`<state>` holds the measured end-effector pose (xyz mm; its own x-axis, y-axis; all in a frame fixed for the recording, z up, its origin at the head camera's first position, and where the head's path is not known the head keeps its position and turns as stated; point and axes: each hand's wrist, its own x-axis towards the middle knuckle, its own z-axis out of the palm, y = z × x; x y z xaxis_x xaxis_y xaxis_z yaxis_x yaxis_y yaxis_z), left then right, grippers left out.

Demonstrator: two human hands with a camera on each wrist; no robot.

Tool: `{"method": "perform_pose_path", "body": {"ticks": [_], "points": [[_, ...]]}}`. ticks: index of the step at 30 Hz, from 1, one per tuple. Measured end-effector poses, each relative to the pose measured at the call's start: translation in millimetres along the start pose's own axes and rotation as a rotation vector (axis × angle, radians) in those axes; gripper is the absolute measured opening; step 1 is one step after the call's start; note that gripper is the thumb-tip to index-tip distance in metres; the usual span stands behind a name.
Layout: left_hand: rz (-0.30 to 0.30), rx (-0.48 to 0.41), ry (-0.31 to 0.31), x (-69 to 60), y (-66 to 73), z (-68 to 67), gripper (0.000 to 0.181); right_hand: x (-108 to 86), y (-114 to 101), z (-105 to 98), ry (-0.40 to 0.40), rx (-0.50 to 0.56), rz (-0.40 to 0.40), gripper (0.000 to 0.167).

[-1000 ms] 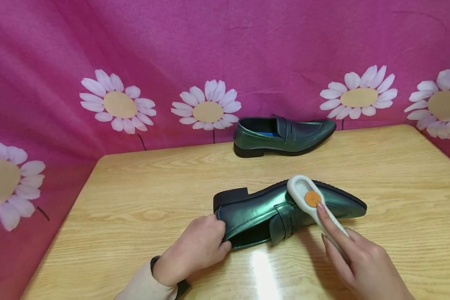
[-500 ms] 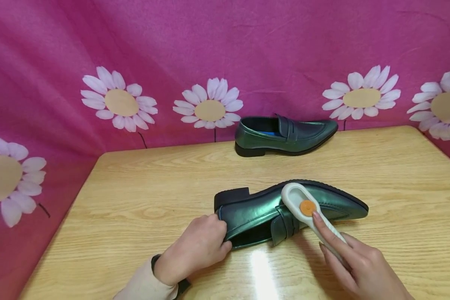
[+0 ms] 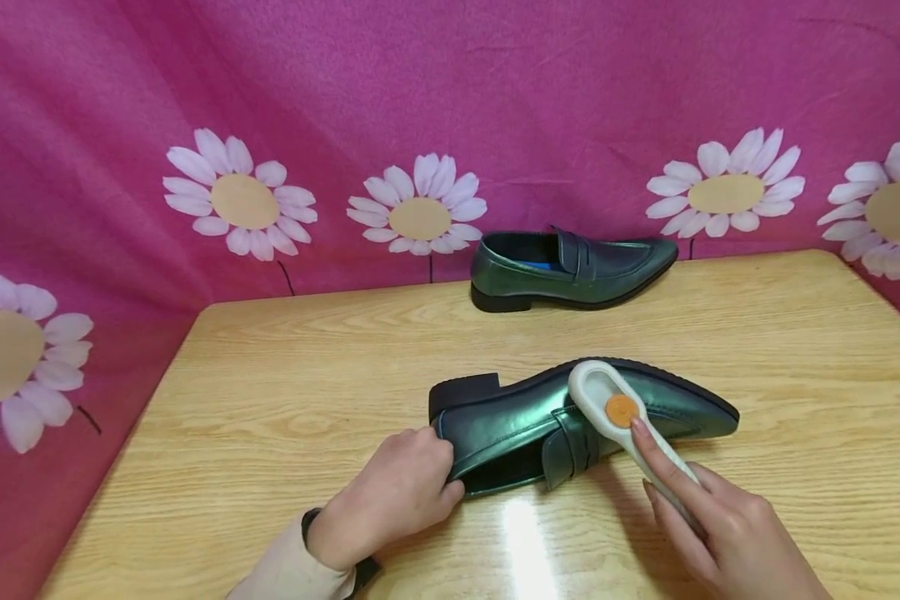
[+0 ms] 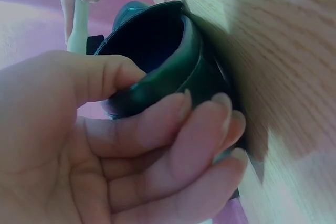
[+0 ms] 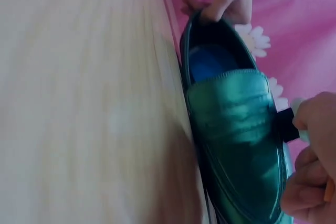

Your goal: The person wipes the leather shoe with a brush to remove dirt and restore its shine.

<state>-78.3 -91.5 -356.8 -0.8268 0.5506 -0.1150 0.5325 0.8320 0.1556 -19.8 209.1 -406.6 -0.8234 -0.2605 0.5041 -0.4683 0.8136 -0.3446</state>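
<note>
A shiny dark green loafer lies tilted on its side, sole away from me and toe to the right. My left hand pinches the rim at its heel, thumb inside the opening in the left wrist view. In my right hand is a white-handled shoe brush with an orange button; the index fingertip rests on that button. Dark bristles meet the shoe's side near the strap in the right wrist view. From the head view the brush's head hides them.
The matching loafer stands upright at the back of the wooden table, toe to the right. Behind it hangs a pink cloth printed with white daisies.
The brush slid a little down and left along the shoe's side, then slightly back up and right. My left hand and the held loafer have hardly moved.
</note>
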Motion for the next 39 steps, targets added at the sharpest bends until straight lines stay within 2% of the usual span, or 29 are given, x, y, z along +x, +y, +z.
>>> {"method": "perform_pose_path", "body": {"ticks": [4, 7, 10, 12, 17, 21, 22, 24, 29, 32, 37, 39], "points": [[-0.004, -0.010, -0.002, 0.4, -0.5, -0.9, 0.022, 1.0, 3.1, -2.9, 0.025, -0.078, 0.069, 0.087], [-0.003, -0.010, -0.009, 0.7, -0.6, -1.7, 0.022, -1.3, 1.0, 1.1, 0.049, -0.046, 0.025, 0.080], [0.004, 0.004, -0.006, 0.8, -0.8, -2.3, 0.022, -2.9, -4.9, 4.7, 0.038, -0.003, -0.029, 0.076], [0.006, 0.010, -0.003, 0.9, -1.3, -2.4, 0.022, -2.5, -6.9, 4.2, 0.021, -0.005, -0.034, 0.079], [-0.006, -0.003, -0.021, 1.6, -1.9, -2.8, 0.023, 1.7, -8.0, -5.1, -0.028, -0.134, 0.137, 0.085], [-0.036, -0.039, -0.061, 2.2, -2.4, -3.1, 0.024, 3.3, -7.3, -9.7, 0.017, -0.164, 0.206, 0.081], [-0.039, -0.042, -0.070, 2.4, -2.2, -3.1, 0.024, 3.0, -8.0, -9.8, 0.030, -0.159, 0.205, 0.082], [-0.037, -0.041, -0.080, 2.7, -1.7, -3.0, 0.024, 2.0, -9.5, -7.4, 0.076, -0.113, 0.143, 0.080], [-0.026, -0.018, -0.094, 3.8, -1.0, -2.3, 0.025, -1.8, -22.3, 2.6, 0.063, -0.008, 0.016, 0.081], [-0.036, -0.028, -0.117, 3.8, -2.0, -1.4, 0.026, -0.6, -27.8, 3.0, 0.042, -0.020, 0.040, 0.083], [-0.058, -0.045, -0.161, 3.1, -2.6, 0.9, 0.029, 6.6, -24.5, -5.1, 0.078, -0.092, 0.112, 0.080], [-0.062, -0.043, -0.171, 3.1, -2.7, 2.2, 0.030, 10.0, -21.5, -8.9, 0.109, -0.090, 0.129, 0.074]]}}
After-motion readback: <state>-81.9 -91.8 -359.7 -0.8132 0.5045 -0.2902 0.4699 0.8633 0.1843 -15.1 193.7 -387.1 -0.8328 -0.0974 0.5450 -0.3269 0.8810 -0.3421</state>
